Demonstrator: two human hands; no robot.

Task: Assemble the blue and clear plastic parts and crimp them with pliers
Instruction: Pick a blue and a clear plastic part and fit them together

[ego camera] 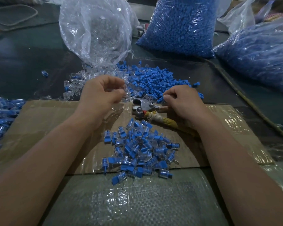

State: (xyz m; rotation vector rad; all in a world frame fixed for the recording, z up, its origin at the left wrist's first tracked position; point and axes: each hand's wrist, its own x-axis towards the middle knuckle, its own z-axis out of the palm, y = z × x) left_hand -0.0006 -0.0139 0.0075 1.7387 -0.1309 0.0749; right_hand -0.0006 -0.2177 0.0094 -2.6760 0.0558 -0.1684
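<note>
My left hand (103, 92) hovers over the loose clear plastic parts (75, 85), its fingers curled and pinching a clear part at its tips. At the near edge of the blue parts pile (153, 79), my right hand (181, 101) pinches a blue part with curled fingers. The pliers (145, 108), metal-headed with tape-wrapped handles, lie on the cardboard (47, 121) between my hands, partly under my right wrist. A heap of assembled blue-and-clear pieces (137, 149) sits on the cardboard in front of me.
A clear bag of clear parts (95, 30) lies open at the back left. Two full bags of blue parts (181, 25) (258, 53) stand at the back and right. More assembled pieces (2, 118) pile up at the left edge. Woven plastic sheet (137, 201) covers the near side.
</note>
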